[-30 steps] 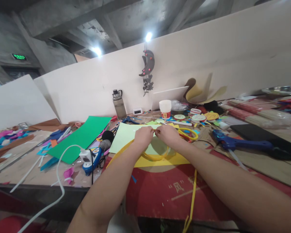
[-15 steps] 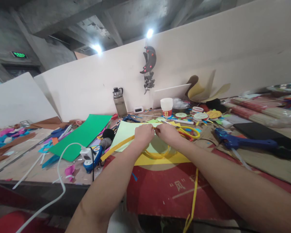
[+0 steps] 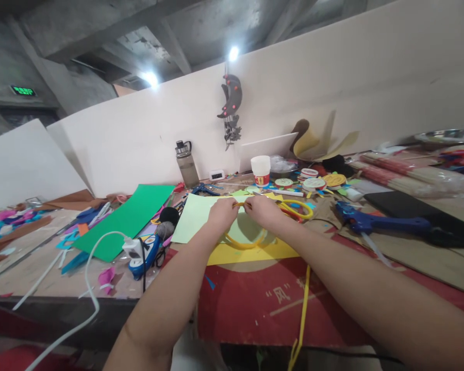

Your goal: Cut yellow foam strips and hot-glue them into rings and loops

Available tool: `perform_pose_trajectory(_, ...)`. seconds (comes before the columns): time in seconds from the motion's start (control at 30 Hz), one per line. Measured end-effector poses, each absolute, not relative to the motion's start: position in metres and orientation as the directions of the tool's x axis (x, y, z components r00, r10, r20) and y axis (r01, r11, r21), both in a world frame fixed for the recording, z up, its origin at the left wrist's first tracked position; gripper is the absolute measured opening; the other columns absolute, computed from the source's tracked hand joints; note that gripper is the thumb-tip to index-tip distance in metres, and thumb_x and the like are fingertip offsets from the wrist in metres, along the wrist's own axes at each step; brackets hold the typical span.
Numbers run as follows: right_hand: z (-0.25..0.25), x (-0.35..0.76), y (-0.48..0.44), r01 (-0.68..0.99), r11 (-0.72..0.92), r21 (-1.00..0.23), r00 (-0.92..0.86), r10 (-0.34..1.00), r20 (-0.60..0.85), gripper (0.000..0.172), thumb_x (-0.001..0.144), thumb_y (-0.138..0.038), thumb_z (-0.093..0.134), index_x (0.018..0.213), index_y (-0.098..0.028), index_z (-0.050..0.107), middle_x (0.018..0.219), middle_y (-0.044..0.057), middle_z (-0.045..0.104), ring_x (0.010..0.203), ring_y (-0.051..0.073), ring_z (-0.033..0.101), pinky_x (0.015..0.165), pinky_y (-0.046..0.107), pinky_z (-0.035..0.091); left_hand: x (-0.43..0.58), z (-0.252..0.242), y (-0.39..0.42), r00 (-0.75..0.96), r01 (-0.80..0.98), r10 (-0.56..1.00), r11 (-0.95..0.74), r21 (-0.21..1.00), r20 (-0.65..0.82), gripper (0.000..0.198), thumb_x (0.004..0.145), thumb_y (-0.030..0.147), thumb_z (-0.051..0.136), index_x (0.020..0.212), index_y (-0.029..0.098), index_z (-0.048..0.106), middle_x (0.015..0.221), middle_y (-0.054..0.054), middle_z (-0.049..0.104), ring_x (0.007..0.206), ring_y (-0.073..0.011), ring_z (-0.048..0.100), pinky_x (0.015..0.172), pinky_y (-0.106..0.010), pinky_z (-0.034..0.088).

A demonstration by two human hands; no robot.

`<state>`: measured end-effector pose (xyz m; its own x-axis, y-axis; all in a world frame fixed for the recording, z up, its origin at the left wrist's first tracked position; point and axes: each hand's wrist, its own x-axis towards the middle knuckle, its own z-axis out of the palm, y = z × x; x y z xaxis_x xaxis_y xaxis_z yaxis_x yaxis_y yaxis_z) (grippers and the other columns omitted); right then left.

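Note:
My left hand (image 3: 223, 212) and my right hand (image 3: 263, 210) are close together over the sheets, fingers closed on the top of a thin yellow hoop (image 3: 251, 246). A short stretch of it shows between my fingertips, and its lower curve hangs beneath. Under it lie a pale green sheet (image 3: 192, 216) and a yellow sheet (image 3: 255, 255). More yellow loops (image 3: 303, 209) rest just right of my right hand. A yellow strip (image 3: 304, 309) hangs over the front edge beyond my right forearm. My fingertips are partly hidden by the backs of my hands.
A blue glue gun (image 3: 382, 224) lies at right by a black sheet (image 3: 429, 206). At left are a green sheet (image 3: 127, 221), a power strip (image 3: 142, 260) and its white cable (image 3: 96, 293). A bottle (image 3: 187, 167) and paper cup (image 3: 260, 172) stand behind.
The yellow strip end that stuck out left past my left hand no longer shows there. My hands are slightly farther apart, with the hoop visible between them. The view has shifted slightly.

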<state>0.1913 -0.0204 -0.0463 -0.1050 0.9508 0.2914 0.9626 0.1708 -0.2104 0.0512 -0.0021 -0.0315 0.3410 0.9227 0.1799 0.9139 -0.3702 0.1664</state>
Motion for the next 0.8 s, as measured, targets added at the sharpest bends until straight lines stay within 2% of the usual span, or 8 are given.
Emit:
perform_pose_trajectory(0.27, -0.042, 0.191, -0.0257, 0.973, 0.132, -0.187, -0.084, 0.966, 0.243, 0.031, 0.083, -0.032, 0.044, 0.087, -0.018, 0.071, 0.087, 0.012, 0.07, 0.083, 0.021, 0.063, 0.066, 0.027, 0.041, 0.056, -0.0322, -0.0069, 0.401, 0.888, 0.897, -0.431, 0.158, 0.188, 0.028, 0.084, 0.024, 0.042, 0.091, 0.021, 0.069, 0.093, -0.006, 0.069, 0.088, -0.017, 0.06, 0.08, -0.027, 0.042)
perform_pose_trajectory(0.57, -0.0479, 0.1882, -0.0233, 0.973, 0.157, -0.169, -0.109, 0.958, 0.265, 0.032, 0.083, -0.035, 0.044, 0.087, -0.02, 0.072, 0.086, 0.01, 0.07, 0.081, 0.021, 0.064, 0.063, 0.026, 0.041, 0.0586, -0.0326, -0.0069, 0.357, 0.914, 0.918, -0.382, 0.138, 0.174, 0.029, 0.081, 0.023, 0.042, 0.087, 0.018, 0.069, 0.091, -0.009, 0.069, 0.088, -0.0181, 0.061, 0.08, -0.027, 0.043)
perform_pose_trajectory(0.8, -0.0457, 0.1879, -0.0274, 0.975, 0.142, -0.171, -0.093, 0.96, 0.263, 0.031, 0.082, -0.034, 0.045, 0.088, -0.02, 0.072, 0.087, 0.011, 0.07, 0.084, 0.02, 0.063, 0.065, 0.025, 0.041, 0.0596, -0.0289, -0.0108, 0.368, 0.893, 0.918, -0.393, 0.222, 0.146, 0.028, 0.079, 0.02, 0.041, 0.077, 0.015, 0.069, 0.081, -0.009, 0.069, 0.076, -0.0158, 0.062, 0.071, -0.024, 0.044)
